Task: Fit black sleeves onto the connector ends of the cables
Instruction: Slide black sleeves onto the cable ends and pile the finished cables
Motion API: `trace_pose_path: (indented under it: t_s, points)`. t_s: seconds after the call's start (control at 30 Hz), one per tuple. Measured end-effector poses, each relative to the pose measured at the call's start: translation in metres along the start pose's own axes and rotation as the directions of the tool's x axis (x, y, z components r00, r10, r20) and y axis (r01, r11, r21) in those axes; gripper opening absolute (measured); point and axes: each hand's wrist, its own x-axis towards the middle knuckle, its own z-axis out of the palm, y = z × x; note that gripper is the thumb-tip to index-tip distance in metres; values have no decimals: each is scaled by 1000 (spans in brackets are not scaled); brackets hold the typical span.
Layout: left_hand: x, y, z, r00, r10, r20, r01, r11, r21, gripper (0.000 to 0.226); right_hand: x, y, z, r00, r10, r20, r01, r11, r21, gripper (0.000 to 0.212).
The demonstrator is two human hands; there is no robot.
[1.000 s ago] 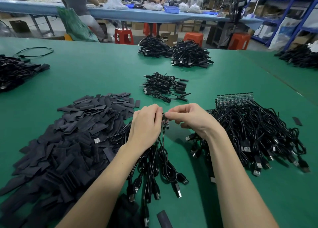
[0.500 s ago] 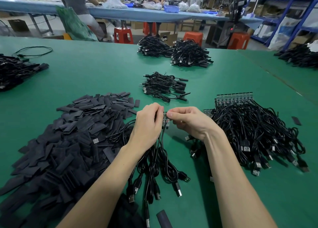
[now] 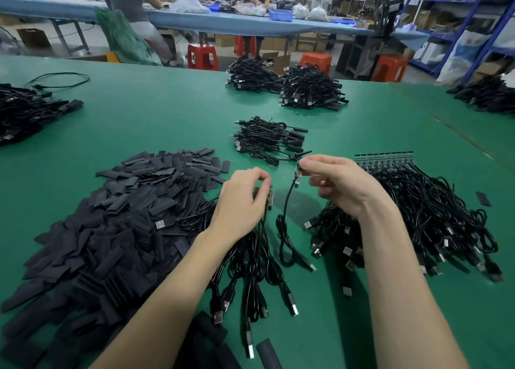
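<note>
My right hand pinches the small circuit-board end of a single black cable, which hangs free with its USB plug near the table. My left hand grips the joined board ends of a bunch of cables whose USB plugs fan out toward me. A large heap of flat black sleeves lies to the left of my left hand. At the right lies a pile of unsleeved cables with a strip of circuit boards at its far edge.
A small bundle of sleeved cables lies just beyond my hands. Bigger cable heaps sit farther back, with others at the far left and far right. Loose sleeves lie near the front edge. People work at a blue bench behind.
My right hand has pulled one cable's board end away from the bunch, up and to the right. My left hand stays on the remaining bunch.
</note>
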Motion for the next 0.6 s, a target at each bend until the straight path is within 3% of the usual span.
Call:
trace_pose_path:
  t_s: [0.07,0.13,0.2,0.3,0.37,0.47,0.53,0.6]
  points:
    - [1,5,-1,999,13,30,-13,1000,19,26,1,0,3,995,-37,-89,30,997,-75,12]
    - [4,14,-4,999,-34,18,37,984,-173,22,4,2,12,981,-76,-179,45,984,-172,11]
    - [8,21,-4,988,-128,82,152,877,-455,16,5,4,19,974,-91,-209,52,981,-185,10]
    - [6,24,2,952,-235,197,304,652,-694,10,4,3,21,976,-76,-202,41,984,-173,9]
    - [3,23,7,936,-271,223,342,566,-750,11,3,1,21,982,-65,-176,29,980,-199,8]
    - [1,19,10,927,-297,230,359,518,-777,12,1,-7,25,986,-74,-152,27,957,-290,14]
    - [2,17,11,918,-318,237,373,493,-786,13,2,-16,31,967,-159,-201,69,916,-395,24]
    - [3,15,12,904,-348,247,392,450,-802,12,4,-29,46,930,-308,-199,145,808,-571,21]
